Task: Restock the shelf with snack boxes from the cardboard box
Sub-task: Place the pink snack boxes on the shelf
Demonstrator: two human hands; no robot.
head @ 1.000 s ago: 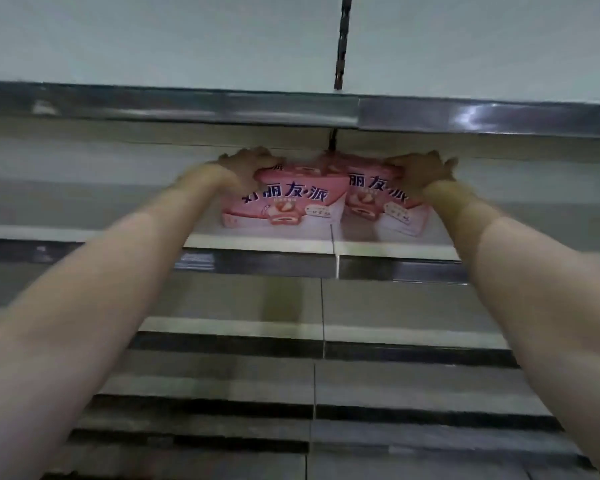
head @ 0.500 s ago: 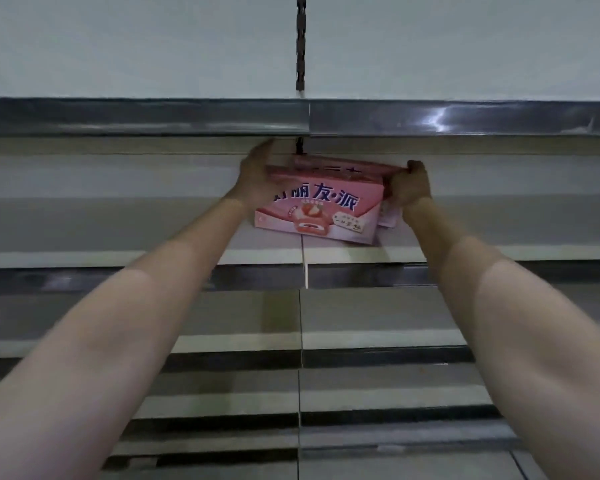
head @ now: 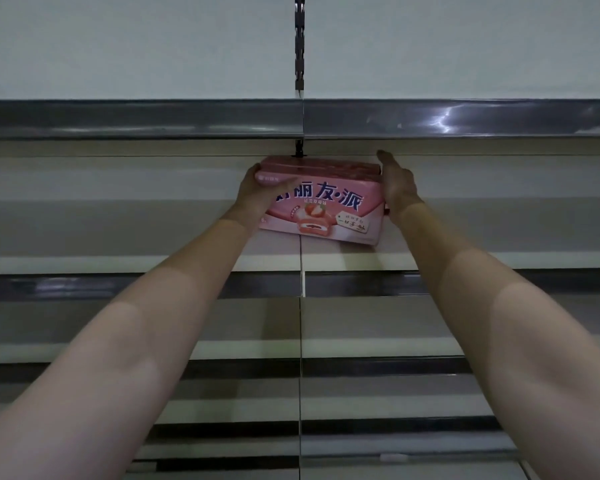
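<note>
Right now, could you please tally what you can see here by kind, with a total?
Pink snack boxes: 1 plainly in view; any behind it cannot be told
Hands: 2, left hand and right hand
Shelf boards: 5, counting the shelf under the box
Total: 8

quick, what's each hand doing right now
left hand: holding the pink snack box, thumb curled over its front.
right hand: open, straight fingers pressed flat on the box's right end.
</note>
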